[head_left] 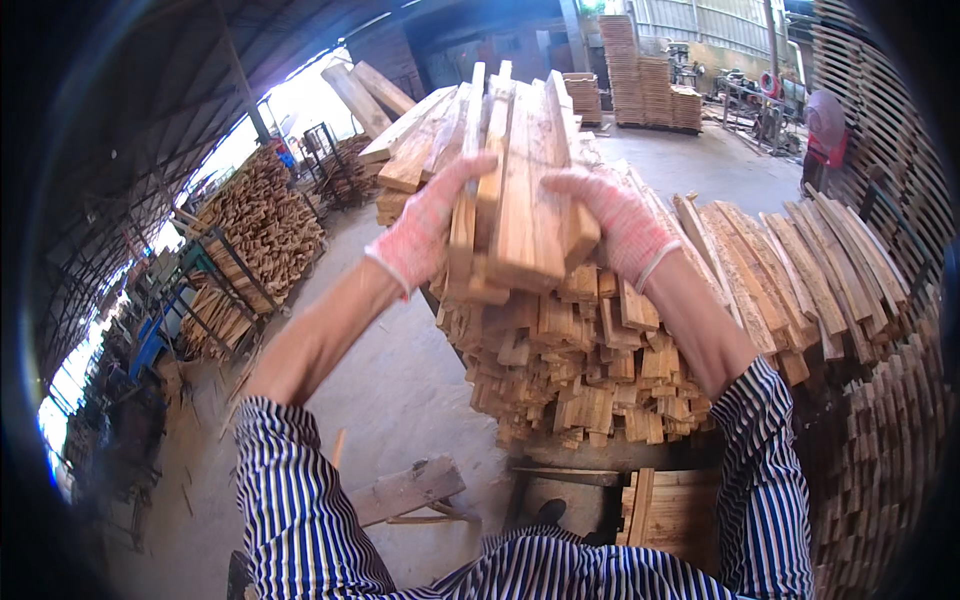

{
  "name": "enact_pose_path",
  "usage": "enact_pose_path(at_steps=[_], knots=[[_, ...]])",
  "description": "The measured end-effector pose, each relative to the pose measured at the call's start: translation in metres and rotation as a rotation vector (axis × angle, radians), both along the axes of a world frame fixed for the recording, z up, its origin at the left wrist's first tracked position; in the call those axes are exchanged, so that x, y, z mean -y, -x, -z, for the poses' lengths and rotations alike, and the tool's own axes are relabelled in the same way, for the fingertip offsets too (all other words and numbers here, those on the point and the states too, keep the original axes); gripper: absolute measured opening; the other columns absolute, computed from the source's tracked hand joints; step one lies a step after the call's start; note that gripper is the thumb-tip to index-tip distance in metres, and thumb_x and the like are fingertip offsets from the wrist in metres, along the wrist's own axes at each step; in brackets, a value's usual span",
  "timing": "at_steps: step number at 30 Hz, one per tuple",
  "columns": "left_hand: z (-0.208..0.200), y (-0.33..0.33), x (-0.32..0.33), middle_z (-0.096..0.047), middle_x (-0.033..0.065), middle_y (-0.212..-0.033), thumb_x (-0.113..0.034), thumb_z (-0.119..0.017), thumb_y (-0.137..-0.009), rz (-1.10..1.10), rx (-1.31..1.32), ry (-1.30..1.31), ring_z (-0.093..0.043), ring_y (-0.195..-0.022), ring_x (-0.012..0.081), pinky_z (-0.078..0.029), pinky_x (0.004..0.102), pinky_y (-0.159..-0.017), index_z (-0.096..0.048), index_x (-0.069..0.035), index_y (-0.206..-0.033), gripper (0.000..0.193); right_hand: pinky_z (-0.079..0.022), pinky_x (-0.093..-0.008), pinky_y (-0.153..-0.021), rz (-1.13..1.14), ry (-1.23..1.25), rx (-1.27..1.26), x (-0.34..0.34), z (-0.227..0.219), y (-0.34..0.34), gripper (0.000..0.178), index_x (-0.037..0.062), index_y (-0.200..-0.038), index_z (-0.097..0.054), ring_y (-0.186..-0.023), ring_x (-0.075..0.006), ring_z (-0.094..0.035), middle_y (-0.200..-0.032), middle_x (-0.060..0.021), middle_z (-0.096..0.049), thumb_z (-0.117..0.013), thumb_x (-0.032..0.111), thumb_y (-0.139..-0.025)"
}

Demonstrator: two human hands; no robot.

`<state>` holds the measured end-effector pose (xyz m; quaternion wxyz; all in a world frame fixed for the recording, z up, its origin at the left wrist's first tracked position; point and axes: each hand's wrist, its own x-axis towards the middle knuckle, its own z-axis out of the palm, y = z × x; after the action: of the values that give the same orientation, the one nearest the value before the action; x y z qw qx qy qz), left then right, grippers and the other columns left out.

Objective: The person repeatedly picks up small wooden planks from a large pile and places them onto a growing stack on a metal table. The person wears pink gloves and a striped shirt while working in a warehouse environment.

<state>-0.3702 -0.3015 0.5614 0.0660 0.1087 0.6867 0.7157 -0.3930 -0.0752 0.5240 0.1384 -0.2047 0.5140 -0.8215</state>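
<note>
Gloves on both hands, arms reaching forward and bent at the elbows, and here's the grip: left hand [415, 235] on the near left flank of the wooden strips [525, 215], right hand [622, 222] matching it on the other side. Thumbs lie over the top, pointing inward; fingers clamp the outer edges, though how far they curl underneath, I cannot tell. Wrists angle in, striped sleeves [285, 490] ending below bare forearms [325, 325]. Those strips sit lengthwise between the palms, directly above the big woodpile [580, 370], their near ends facing the wearer. Over to the left, a rack of dark bars [248, 272] borders loose sticks [265, 215], heaped high. Out right, long slats [760, 265] lie side by side in a row.
</note>
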Motion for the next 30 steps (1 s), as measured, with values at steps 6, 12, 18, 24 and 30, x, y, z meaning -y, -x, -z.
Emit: enact_pose_path(at_steps=[6, 12, 18, 24, 30], knots=[[0.086, -0.099, -0.002, -0.06, 0.0162, -0.14, -0.034, -0.064, -0.097, 0.137, 0.075, -0.213, -0.062, -0.125, 0.0263, -0.051, 0.0417, -0.109, -0.048, 0.0, -0.147, 0.063, -0.038, -0.0436, -0.119, 0.064, -0.316, -0.1, -0.024, 0.051, -0.066, 0.1, -0.0023, -0.155, -0.036, -0.14, -0.031, -0.049, -0.145, -0.0225, -0.054, -0.066, 0.067, -0.089], [0.2, -0.103, -0.054, -0.057, 0.014, -0.142, -0.032, -0.08, -0.085, -0.014, -0.059, -0.172, -0.061, -0.124, 0.0246, -0.051, 0.0395, -0.106, -0.034, 0.0, -0.154, 0.089, -0.058, -0.0431, -0.097, -0.034, -0.133, 0.18, -0.055, 0.123, -0.054, 0.084, 0.001, -0.145, -0.051, -0.121, -0.0245, -0.063, -0.138, -0.0146, -0.06, -0.083, 0.049, -0.083], [0.234, -0.082, -0.06, -0.058, 0.014, -0.135, -0.03, -0.075, -0.092, 0.069, 0.081, -0.426, -0.061, -0.122, 0.0246, -0.054, 0.0395, -0.103, -0.037, -0.002, -0.152, 0.076, -0.044, -0.0335, -0.108, 0.122, -0.553, -0.087, -0.068, 0.145, -0.105, 0.096, 0.0059, -0.158, -0.034, -0.128, -0.0179, -0.053, -0.139, -0.0117, -0.057, -0.085, 0.023, -0.079], [0.385, -0.124, -0.092, -0.062, 0.0121, -0.129, -0.019, -0.07, -0.095, 0.049, -0.644, 0.31, -0.062, -0.116, 0.0232, -0.053, 0.0418, -0.102, -0.052, 0.001, -0.14, 0.052, -0.034, -0.0358, -0.118, 0.105, -0.456, -0.062, -0.146, 0.171, -0.172, 0.109, 0.0067, -0.162, -0.026, -0.14, -0.0218, -0.043, -0.149, -0.0146, -0.051, -0.09, 0.028, -0.075], [0.357, -0.219, -0.219, -0.056, 0.0135, -0.137, -0.015, -0.081, -0.087, 0.336, 0.097, -0.358, -0.058, -0.117, 0.0252, -0.051, 0.043, -0.1, -0.035, -0.004, -0.15, 0.079, -0.033, -0.0351, -0.118, 0.283, -0.356, 0.198, -0.229, 0.227, -0.285, 0.102, 0.0056, -0.159, -0.033, -0.138, -0.0196, -0.042, -0.147, -0.0102, -0.051, -0.089, 0.016, -0.075]])
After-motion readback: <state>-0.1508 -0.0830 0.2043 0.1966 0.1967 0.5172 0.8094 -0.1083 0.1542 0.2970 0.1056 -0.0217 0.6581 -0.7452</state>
